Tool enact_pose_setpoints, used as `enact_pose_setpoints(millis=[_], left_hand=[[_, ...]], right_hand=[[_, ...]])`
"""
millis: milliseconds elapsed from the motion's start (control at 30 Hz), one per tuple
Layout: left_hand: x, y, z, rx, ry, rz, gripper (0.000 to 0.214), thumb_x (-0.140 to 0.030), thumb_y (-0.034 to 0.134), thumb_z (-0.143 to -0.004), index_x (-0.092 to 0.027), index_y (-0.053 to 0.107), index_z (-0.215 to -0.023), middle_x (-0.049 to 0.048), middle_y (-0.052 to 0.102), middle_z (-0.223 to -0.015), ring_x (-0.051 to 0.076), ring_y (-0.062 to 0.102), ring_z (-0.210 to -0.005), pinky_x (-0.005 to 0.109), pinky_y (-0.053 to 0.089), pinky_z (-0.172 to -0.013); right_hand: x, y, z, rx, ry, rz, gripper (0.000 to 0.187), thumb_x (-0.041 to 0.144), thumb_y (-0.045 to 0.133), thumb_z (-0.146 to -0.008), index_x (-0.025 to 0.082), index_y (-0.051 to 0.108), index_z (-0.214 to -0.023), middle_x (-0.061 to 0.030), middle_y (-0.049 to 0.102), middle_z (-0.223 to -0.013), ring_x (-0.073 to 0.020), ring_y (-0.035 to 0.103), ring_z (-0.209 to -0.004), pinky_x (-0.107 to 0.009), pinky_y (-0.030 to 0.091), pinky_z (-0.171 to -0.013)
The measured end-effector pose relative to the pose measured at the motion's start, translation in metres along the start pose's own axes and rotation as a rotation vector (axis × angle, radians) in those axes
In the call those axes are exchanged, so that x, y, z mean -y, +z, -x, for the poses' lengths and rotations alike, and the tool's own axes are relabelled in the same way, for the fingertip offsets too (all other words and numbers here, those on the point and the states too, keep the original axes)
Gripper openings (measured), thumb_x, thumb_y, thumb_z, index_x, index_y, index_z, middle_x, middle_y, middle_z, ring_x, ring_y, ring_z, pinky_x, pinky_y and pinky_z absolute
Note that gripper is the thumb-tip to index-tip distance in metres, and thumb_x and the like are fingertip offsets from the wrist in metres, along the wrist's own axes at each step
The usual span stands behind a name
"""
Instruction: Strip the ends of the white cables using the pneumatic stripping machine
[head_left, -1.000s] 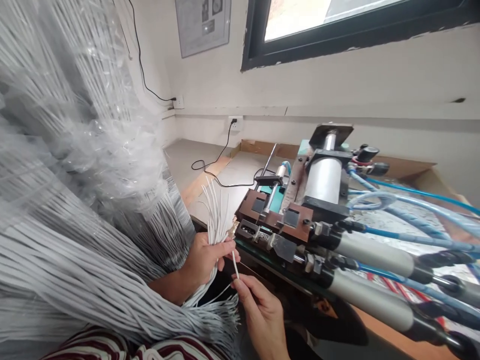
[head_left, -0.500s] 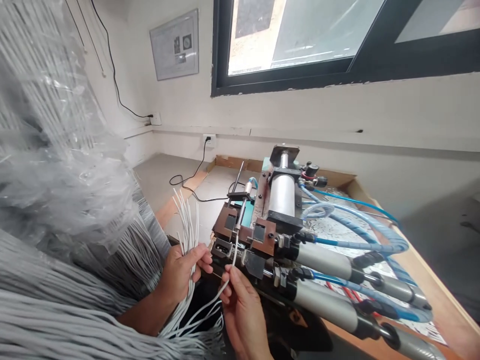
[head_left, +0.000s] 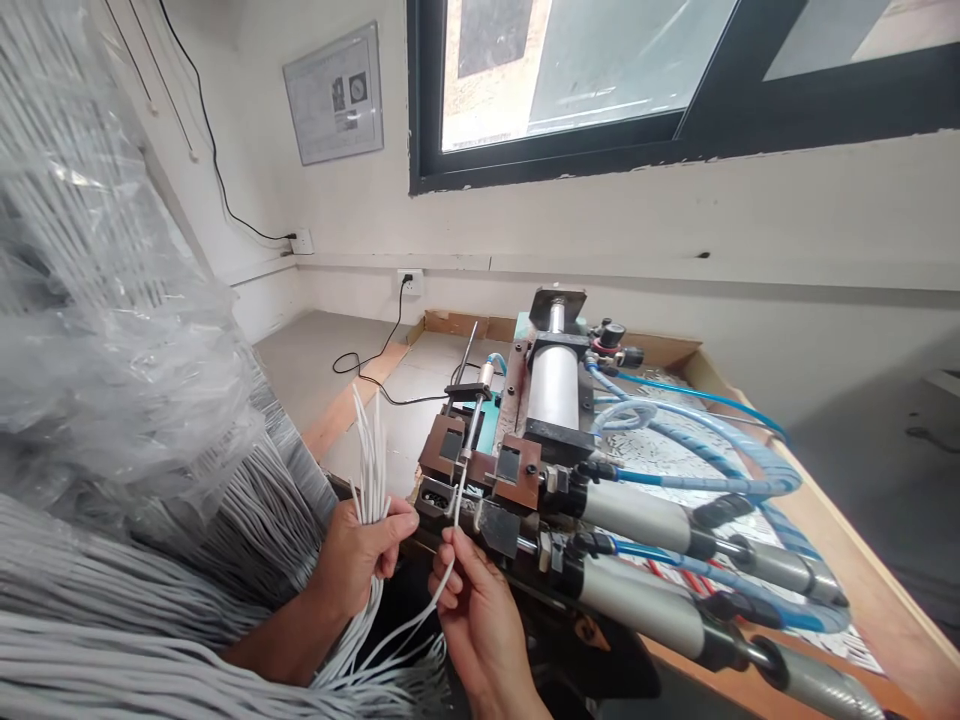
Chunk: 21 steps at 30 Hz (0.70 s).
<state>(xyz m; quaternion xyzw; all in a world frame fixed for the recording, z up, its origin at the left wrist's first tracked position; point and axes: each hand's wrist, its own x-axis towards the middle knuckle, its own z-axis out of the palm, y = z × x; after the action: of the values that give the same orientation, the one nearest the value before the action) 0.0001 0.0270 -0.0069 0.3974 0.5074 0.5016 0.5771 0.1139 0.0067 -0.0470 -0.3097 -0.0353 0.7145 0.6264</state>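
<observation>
The left hand [head_left: 352,555] is holding a bundle of white cables [head_left: 369,465], its grip wrapping round them, their ends pointing upward beside the machine [head_left: 517,470]. The right hand [head_left: 480,595] is pinching a single white cable [head_left: 457,507], which is running up into the machine's front; whether its tip is touching the metal rod [head_left: 473,425] is hard to tell.

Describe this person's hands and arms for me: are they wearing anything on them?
Nothing that shows. The left hand and right hand are ungloved, with no ring, watch or bracelet visible. The left forearm is bare, with no sleeve in view. The right wrist runs out of the picture, so any sleeve above it cannot be seen.
</observation>
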Motion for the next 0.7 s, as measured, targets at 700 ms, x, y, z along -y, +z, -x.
enact_pose_setpoints(millis=[700], left_hand=[[0.0,-0.014,0.052,0.067,0.006,0.213,0.023,-0.032,0.067,-0.058,-0.01,0.059,-0.056,0.0017,0.056,-0.046,0.003,0.037,-0.033,0.018,0.018,-0.033]], right_hand=[[-0.042,-0.036,0.091,0.266,-0.207,0.875,0.035,0.048,0.053,-0.075,0.017,0.053,-0.058,0.004,0.034,-0.051,-0.0097,0.028,-0.048,-0.022,0.024,-0.045]])
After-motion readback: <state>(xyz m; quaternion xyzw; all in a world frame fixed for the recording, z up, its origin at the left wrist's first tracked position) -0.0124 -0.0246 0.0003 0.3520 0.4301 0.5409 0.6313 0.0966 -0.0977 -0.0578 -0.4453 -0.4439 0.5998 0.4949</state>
